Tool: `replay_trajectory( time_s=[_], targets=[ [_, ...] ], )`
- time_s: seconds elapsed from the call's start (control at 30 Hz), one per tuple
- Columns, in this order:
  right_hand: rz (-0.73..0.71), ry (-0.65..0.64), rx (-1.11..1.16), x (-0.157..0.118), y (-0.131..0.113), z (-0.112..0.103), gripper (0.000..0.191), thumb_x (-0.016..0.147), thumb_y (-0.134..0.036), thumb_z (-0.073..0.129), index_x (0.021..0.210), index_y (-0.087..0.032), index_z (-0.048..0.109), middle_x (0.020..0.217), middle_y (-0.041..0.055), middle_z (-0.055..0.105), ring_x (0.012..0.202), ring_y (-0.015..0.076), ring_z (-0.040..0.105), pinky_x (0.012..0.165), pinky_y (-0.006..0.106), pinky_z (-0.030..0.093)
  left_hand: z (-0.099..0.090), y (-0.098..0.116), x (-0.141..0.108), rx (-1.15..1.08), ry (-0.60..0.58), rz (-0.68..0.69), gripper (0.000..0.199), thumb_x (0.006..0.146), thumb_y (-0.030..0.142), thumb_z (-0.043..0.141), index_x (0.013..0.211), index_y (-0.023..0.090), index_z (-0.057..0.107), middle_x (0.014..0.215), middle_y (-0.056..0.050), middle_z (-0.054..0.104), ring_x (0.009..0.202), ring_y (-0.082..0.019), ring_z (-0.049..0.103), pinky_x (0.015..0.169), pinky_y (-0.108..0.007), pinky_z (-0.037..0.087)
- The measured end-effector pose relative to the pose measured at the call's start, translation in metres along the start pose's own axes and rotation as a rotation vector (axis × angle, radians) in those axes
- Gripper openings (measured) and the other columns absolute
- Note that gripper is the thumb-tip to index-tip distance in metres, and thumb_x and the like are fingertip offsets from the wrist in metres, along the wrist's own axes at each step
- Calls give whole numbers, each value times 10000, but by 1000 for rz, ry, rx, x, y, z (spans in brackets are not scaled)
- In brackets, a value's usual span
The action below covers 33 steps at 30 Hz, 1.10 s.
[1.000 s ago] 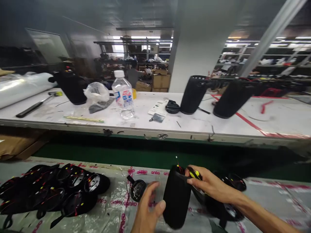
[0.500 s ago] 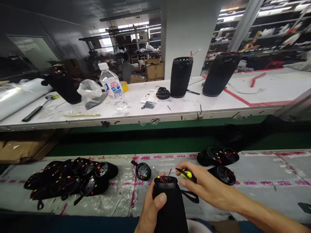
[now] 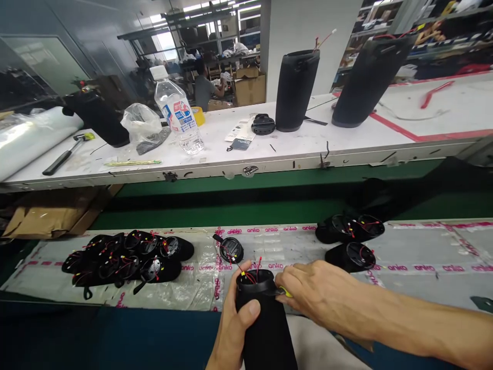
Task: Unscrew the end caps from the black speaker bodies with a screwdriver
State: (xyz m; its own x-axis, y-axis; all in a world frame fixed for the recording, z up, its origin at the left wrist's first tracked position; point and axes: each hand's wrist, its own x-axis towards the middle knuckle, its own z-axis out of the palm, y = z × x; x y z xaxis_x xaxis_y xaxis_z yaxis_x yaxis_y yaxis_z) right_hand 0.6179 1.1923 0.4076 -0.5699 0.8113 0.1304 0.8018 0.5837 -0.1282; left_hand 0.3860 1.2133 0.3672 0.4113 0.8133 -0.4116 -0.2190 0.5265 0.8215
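Observation:
My left hand (image 3: 242,313) is wrapped around a black cylindrical speaker housing (image 3: 267,329), its thumb on the near side. The housing's open rim faces up, with red wires (image 3: 251,277) and small connectors sticking out. At the right of the rim, my right hand (image 3: 308,288) is closed on a small yellow-and-black hand tool (image 3: 285,292) whose dark end meets the edge of the housing. Most of that tool is hidden by the fingers, so its exact kind does not show. A round black end cap with a strap (image 3: 231,250) lies just beyond the housing.
Several black housings with wires (image 3: 127,259) lie grouped at the left; a few more (image 3: 350,257) lie at the right. On the raised white shelf (image 3: 215,149) stand a water bottle (image 3: 179,118), upright housings (image 3: 296,92) and a hammer (image 3: 63,156).
My right hand has moved down and left, bringing the tool from above the rim to the housing's right edge. The left hand keeps its hold. The camera view has tilted downward.

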Motion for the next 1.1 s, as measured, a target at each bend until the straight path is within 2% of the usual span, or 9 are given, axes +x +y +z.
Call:
replay_trajectory(
  time_s=[0.2, 0.37, 0.53, 0.7, 0.83, 1.0, 1.1],
  targets=[
    [1, -25, -55, 3, -4, -8, 286, 1146, -305, 393, 970, -210, 596, 780, 22, 661, 572, 207, 610, 474, 410, 276, -2, 1, -5, 78, 74, 73, 814, 745, 555, 852, 1475, 278, 619, 1448, -110, 701, 1429, -421, 561, 1228, -531, 416],
    [-60, -94, -109, 5, -3, -26, 366, 1145, -269, 349, 890, -243, 610, 751, 17, 644, 522, 188, 549, 457, 409, 217, 4, 8, -6, 158, 26, 47, 871, 718, 603, 852, 1491, 299, 590, 1411, -86, 721, 1371, -414, 602, 1210, -530, 417],
    [-87, -72, -83, 4, -2, -33, 369, 1127, -284, 429, 796, -259, 589, 674, 5, 598, 443, 172, 437, 459, 401, 143, 6, 7, -7, 206, 12, 61, 863, 718, 583, 856, 1480, 270, 598, 1392, -98, 726, 1359, -417, 607, 1185, -523, 437],
    [-40, -268, -153, 6, -3, -24, 234, 1119, -354, 506, 979, -209, 623, 724, 11, 663, 490, 194, 567, 464, 401, 152, -9, -13, 1, 294, 62, 116, 870, 697, 577, 886, 1456, 252, 615, 1464, -122, 682, 1402, -442, 576, 1229, -552, 405],
    [-33, -294, -130, 7, -3, -19, 230, 1133, -359, 495, 1033, -193, 619, 745, 11, 689, 502, 197, 593, 482, 391, 164, -13, -19, 3, 233, 47, 88, 849, 714, 545, 885, 1460, 256, 601, 1421, -116, 703, 1383, -427, 593, 1219, -532, 423],
    [109, -255, 217, 4, 1, -22, 157, 1127, -329, 521, 1060, -214, 605, 806, -7, 725, 662, 197, 682, 581, 339, 324, -8, -16, -1, 37, -50, 56, 898, 751, 565, 841, 1525, 258, 502, 1320, -119, 741, 1234, -386, 682, 1078, -484, 519],
    [162, -286, 272, 2, 1, -23, 206, 1138, -352, 470, 1063, -207, 596, 822, 7, 735, 682, 214, 700, 598, 350, 332, -7, -14, -2, 42, -58, 4, 847, 796, 535, 823, 1520, 269, 471, 1267, -110, 755, 1108, -337, 723, 935, -423, 560]
  ],
)
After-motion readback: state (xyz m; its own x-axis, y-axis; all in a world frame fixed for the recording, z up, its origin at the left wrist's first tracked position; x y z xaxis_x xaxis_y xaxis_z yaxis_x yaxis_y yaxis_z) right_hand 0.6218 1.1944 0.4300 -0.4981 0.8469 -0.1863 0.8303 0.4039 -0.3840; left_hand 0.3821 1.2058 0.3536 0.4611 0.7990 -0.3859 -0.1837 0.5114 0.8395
